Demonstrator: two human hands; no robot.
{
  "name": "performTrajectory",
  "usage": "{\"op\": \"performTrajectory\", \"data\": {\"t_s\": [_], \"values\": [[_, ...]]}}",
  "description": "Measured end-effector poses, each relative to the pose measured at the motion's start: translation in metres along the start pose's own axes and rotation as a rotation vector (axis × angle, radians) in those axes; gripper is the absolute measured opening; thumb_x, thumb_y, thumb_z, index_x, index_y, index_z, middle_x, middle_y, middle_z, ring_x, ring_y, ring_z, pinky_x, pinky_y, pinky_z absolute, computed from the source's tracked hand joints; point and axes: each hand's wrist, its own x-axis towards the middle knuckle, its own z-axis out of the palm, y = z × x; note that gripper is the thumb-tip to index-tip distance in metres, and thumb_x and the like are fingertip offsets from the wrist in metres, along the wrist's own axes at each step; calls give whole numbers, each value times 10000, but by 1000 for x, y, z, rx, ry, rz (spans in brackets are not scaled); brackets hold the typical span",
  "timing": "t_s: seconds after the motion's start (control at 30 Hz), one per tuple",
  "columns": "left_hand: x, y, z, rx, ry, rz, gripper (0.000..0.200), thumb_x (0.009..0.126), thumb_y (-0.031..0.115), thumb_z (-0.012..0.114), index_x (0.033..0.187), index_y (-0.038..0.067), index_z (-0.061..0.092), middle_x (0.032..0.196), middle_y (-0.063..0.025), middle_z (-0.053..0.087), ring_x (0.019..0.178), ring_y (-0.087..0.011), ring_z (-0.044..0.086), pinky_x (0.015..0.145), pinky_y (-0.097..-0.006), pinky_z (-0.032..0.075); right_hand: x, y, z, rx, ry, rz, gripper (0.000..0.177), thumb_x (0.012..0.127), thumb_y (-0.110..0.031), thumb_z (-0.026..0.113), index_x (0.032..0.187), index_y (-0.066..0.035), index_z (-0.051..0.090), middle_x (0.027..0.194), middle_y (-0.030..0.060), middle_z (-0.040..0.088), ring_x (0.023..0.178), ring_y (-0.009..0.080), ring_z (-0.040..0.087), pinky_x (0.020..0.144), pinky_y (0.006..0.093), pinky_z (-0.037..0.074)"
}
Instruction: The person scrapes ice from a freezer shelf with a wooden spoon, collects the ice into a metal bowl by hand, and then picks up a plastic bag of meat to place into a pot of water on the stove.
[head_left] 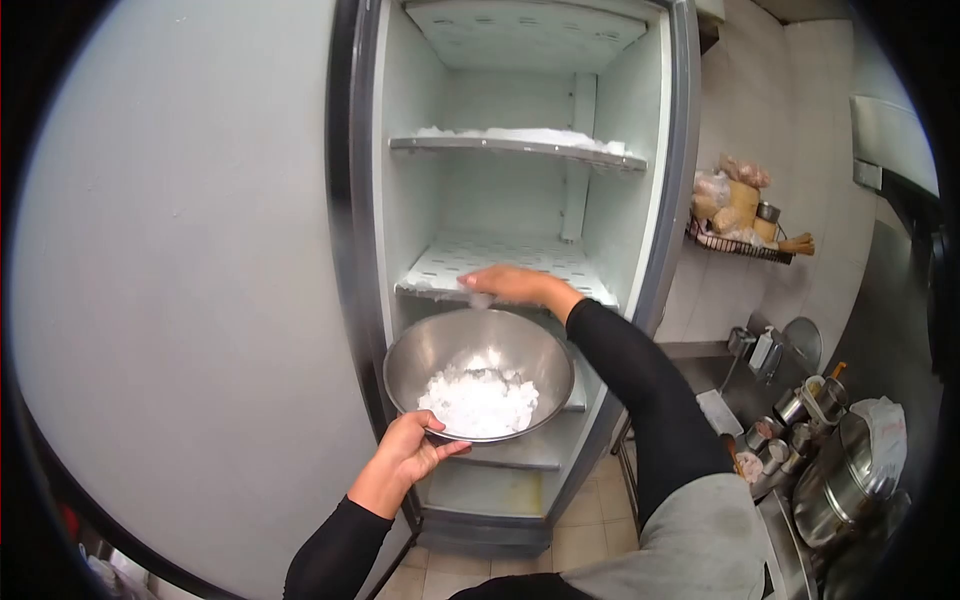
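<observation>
A wide steel mixing bowl [405, 360] is tilted toward me, with a heap of white frost [480, 402] in its bottom. My left hand [408, 450] grips its near rim, thumb on top and fingers underneath. Above the bowl's far rim, my right hand [510, 284] lies along the front edge of the middle freezer shelf [505, 258], fingers stretched to the left. A small blurred clump of frost [481, 300] shows just under those fingers. More frost clings to that shelf's front edge. The undersides of my right fingers are hidden.
The upper shelf [520, 147] carries a layer of frost. A grey freezer door [180, 250] fills the left. Right of the freezer, a wall rack [740, 240] holds bagged items; below it are several metal containers [775, 455] and a large steel pot [835, 490].
</observation>
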Motion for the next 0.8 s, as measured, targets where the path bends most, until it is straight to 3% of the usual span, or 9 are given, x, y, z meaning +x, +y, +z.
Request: {"op": "performTrajectory", "data": {"t_s": [0.1,0.13,0.17,0.2,0.23,0.27,0.43,0.57,0.8], "values": [[-7,-4,-1,-9,17,19,456,800,-31,445,1243,-139,439,1231,-247,564,1072,-377,630,825,-497,613,11,64,-35,-417,9,-35,526,999,-509,443,1354,-148,584,1398,148,551,1326,352,464,1153,408,304],[-11,-6,-2,-9,26,16,450,802,-28,446,1238,-141,442,1213,-243,582,1049,-372,644,821,-493,615,39,168,-41,-663,75,-40,517,1001,-502,439,1323,-134,605,1395,166,543,1312,378,467,1125,430,345],[-15,-9,-4,-14,37,15,445,804,-24,446,1232,-144,445,1194,-239,599,1026,-367,658,817,-488,616,28,161,-57,-452,187,479,560,996,-507,428,1338,-92,585,1463,185,466,1317,390,460,1097,445,380],[-19,-10,-1,-12,63,25,439,805,-22,452,1228,-139,453,1177,-241,612,1006,-359,671,797,-478,623,42,216,-78,-541,26,570,711,998,-548,370,1442,2,441,1504,248,390,1400,381,370,1157,438,298],[-17,-13,-4,-25,100,9,439,805,-22,452,1228,-139,453,1177,-241,612,1006,-359,671,797,-478,623,43,208,-56,-338,308,671,718,977,-592,370,1390,-26,526,1481,196,451,1363,371,423,1114,438,357],[-17,-18,-9,-32,95,-13,413,800,-24,457,1202,-114,481,1186,-224,599,1033,-361,654,820,-495,612,40,175,-41,-338,242,723,767,978,-637,295,1432,-48,486,1493,203,437,1404,360,376,1156,434,290],[-13,-19,-1,-66,156,41,281,805,-21,474,1073,-93,519,1121,-212,599,969,-352,657,775,-481,628,82,109,-14,134,-32,270,864,950,-715,309,1428,-16,484,1493,221,431,1389,356,397,1164,393,249],[-8,-17,0,-30,95,42,467,812,-14,445,1256,-158,417,1197,-257,581,987,-350,664,791,-449,632,89,27,26,254,-72,61,882,942,-732,317,1415,-9,496,1463,229,463,1375,362,417,1136,403,307],[-16,-15,-11,-22,103,4,443,811,-11,468,1238,-128,472,1241,-225,558,1080,-366,615,820,-503,605,75,-49,61,274,-96,-185,567,953,-544,548,1219,-62,685,1223,161,671,1215,287,583,1030,387,439]]}}
